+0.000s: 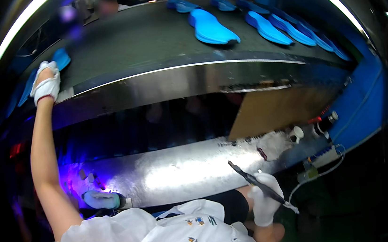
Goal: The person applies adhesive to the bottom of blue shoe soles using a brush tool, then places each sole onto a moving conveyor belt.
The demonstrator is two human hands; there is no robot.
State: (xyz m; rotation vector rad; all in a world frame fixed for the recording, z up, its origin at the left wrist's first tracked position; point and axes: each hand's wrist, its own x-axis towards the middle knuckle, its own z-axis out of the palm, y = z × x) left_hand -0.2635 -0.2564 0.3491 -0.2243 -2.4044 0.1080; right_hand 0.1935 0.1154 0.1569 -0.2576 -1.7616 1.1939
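My left hand [46, 83], in a white glove, reaches far up to the left edge of the dark conveyor belt [138, 37] and rests on a blue shoe sole [57, 59] lying there. My right hand [264, 198], also gloved in white, is low near my lap and grips a thin dark brush [252, 178] whose tip points up-left toward the metal shelf [185, 169]. Several more blue soles [212, 27] ride on the belt further right.
A pale shoe part [99, 199] lies on the metal shelf under violet light at the left. Small bottles [324, 124] and a white cup [296, 134] stand at the shelf's right end, beside a cardboard panel [273, 110] and a power strip [323, 158]. Another person sits beyond the belt.
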